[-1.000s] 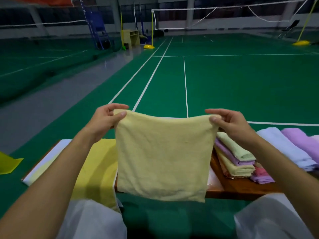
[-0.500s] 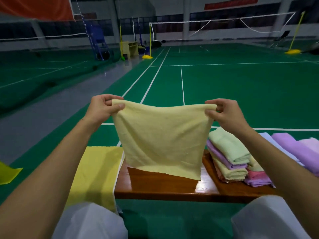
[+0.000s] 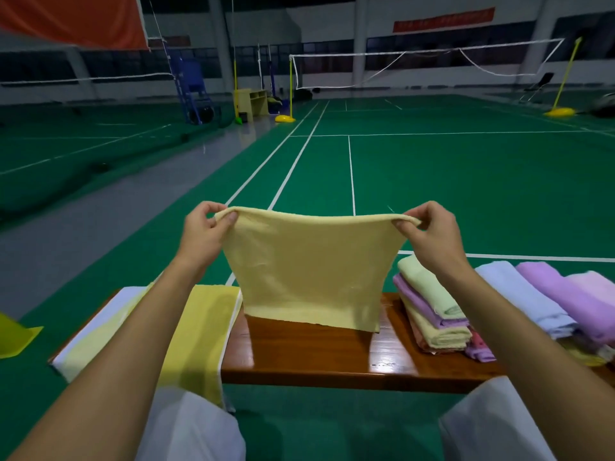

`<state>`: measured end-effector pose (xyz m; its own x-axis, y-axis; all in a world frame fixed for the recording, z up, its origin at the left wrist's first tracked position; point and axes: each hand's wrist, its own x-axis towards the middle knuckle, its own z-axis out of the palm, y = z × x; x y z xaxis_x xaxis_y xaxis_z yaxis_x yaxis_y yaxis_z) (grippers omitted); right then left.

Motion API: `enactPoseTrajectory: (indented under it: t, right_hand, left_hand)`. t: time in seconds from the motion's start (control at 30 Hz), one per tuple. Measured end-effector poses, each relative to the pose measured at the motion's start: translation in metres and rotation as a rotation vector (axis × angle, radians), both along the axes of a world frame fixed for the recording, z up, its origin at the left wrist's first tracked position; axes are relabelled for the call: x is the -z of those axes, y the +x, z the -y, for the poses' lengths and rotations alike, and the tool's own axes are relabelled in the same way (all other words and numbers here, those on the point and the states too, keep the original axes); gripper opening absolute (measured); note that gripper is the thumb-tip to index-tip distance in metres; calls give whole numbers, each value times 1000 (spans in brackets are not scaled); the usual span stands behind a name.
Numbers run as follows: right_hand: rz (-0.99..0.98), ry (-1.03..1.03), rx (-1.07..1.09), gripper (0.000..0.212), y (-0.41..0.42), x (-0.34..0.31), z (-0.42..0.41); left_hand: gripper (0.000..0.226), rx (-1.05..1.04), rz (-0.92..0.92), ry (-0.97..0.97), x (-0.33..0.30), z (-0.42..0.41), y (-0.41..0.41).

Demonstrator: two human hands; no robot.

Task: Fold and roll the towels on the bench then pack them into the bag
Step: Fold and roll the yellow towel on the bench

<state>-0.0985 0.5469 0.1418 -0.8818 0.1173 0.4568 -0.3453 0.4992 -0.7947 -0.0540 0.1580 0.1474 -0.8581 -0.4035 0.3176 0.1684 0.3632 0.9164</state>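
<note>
Left hand (image 3: 203, 232) and right hand (image 3: 429, 232) each pinch a top corner of the pale yellow terry towel (image 3: 309, 267), its hem touching the glossy wooden bench (image 3: 316, 354) at six o'clock. Best to lay it flat with the corners level, tension even.

I note the bench (image 3: 332, 354) running left to right directly before the person. The towel (image 3: 309, 267) hangs between the left hand (image 3: 203, 234) and right hand (image 3: 429, 232), its lower edge touching the bench top. A spread cloth (image 3: 196, 327) lies over the bench's left end. A stack of folded towels (image 3: 432, 314) sits right of centre, with rolled towels (image 3: 545, 294) just beyond it to the right.
</note>
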Motion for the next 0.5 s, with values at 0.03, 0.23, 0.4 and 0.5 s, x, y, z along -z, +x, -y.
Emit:
enactPoseTrajectory:
  t: [0.03, 0.23, 0.4, 0.5]
  right_hand:
    - [-14, -53, -27, 15, 4, -1, -1]
    - [-33, -110, -64, 9, 30, -5, -19]
    - [22, -154, -145, 7, 57, -17, -27]
    - [-7, -125, -107, 10, 56, -20, -27]
  left_hand:
    - [22, -19, -23, 22, -2, -3, 5]
    - [45, -18, -139, 187, -17, -18, 44]
    - [20, 13, -206, 216, -16, -23, 61]
    - [21, -23, -178, 224, -14, -17, 54]
